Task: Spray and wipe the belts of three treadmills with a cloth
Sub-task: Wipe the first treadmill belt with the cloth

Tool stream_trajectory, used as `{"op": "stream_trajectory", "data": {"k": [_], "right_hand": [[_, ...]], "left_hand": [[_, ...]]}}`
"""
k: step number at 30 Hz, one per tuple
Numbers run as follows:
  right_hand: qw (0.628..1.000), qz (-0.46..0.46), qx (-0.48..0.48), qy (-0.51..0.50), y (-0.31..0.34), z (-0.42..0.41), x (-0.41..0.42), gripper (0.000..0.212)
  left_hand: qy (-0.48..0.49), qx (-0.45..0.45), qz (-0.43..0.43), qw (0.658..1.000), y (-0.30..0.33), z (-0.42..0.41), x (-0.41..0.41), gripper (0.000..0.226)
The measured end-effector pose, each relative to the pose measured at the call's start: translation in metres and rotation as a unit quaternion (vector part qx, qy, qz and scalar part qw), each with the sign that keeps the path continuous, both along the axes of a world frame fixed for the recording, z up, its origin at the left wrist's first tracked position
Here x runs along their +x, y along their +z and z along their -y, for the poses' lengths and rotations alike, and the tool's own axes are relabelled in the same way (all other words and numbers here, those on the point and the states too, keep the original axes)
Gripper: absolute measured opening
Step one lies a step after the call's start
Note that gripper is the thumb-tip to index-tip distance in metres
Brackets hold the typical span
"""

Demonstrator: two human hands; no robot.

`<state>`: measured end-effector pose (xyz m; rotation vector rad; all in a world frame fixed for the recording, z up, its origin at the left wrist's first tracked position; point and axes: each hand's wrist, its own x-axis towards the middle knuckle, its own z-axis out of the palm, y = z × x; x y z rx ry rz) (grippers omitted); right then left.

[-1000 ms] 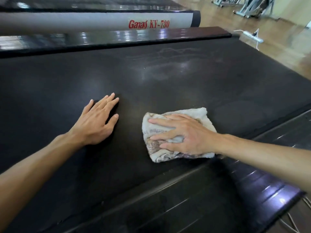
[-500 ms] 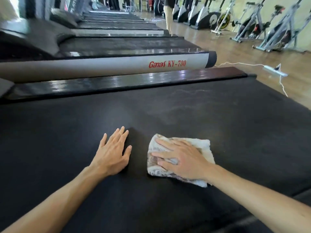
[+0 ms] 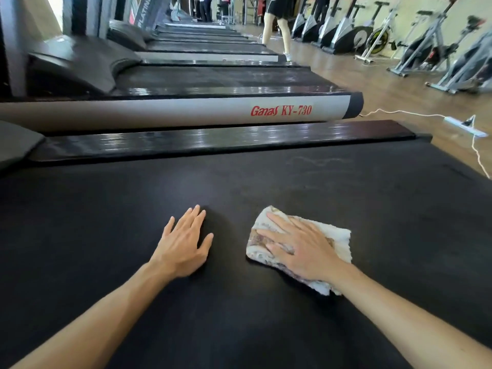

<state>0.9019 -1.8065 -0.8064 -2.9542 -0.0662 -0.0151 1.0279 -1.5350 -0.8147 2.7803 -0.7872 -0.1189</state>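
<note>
- The folded white terry cloth with a faded brownish print (image 3: 300, 246) lies flat on the wide black rubber treadmill belt (image 3: 372, 214), a little right of the belt's middle in the head view.
- The right hand (image 3: 298, 249) presses down on the cloth with fingers straight and spread, palm flat on top; nothing is curled round the fabric.
- The left hand (image 3: 183, 246) rests flat on the bare belt just left of the cloth, apart from it, fingers straight and close together, thumb out to the side, holding nothing.
- Both bare forearms reach in from the lower edge of the view.
- Faint pale smears (image 3: 316, 162) mark the belt surface farther out, near its far right corner.
- A glossy black ribbed side rail (image 3: 213, 141) borders the belt's far edge.
- Beyond the rail runs the grey side panel of the next treadmill (image 3: 133, 115), printed in red letters "Ganas KY-730" (image 3: 281, 111), with a black end cap.
- More treadmills (image 3: 202, 43) line up behind it; a slanted upright at the top shows white letters reading "PLATINU", the rest cut off.
- A white power strip with a white cord (image 3: 464, 125) lies on the wooden floor (image 3: 386, 89) to the right.
- The bare legs of another person in dark shorts (image 3: 277, 25) stand on the floor beside the far treadmills.
- Grey and black exercise bikes (image 3: 426, 49) stand in a row along the right wall.
</note>
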Motion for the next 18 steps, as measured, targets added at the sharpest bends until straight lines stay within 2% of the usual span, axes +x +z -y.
{"op": "stream_trajectory", "data": {"k": [3,6,8,11,16,18], "right_hand": [[0.997,0.006,-0.007,-0.083,-0.005,0.017,0.057,0.063],[0.997,0.014,-0.014,-0.076,-0.001,-0.013,0.099,0.054],[0.999,0.023,-0.018,-0.028,-0.004,-0.031,0.092,0.047],[1.0,0.008,-0.004,0.009,-0.009,-0.022,0.06,0.05],[0.997,0.008,0.006,-0.072,-0.01,0.015,0.095,0.063],[0.996,0.009,-0.002,-0.094,-0.008,0.008,0.123,0.061]], "left_hand": [[0.014,-0.003,0.001,1.0,-0.002,-0.007,0.016,0.071],[0.024,-0.016,0.007,1.0,0.0,-0.002,0.035,0.072],[0.016,-0.02,0.018,1.0,0.002,0.004,0.052,0.073],[-0.006,-0.008,0.032,0.999,0.004,0.01,0.078,0.075],[-0.02,0.048,0.053,0.997,-0.003,0.004,0.102,0.083],[-0.016,0.039,0.053,0.998,-0.01,0.003,0.1,0.093]]}}
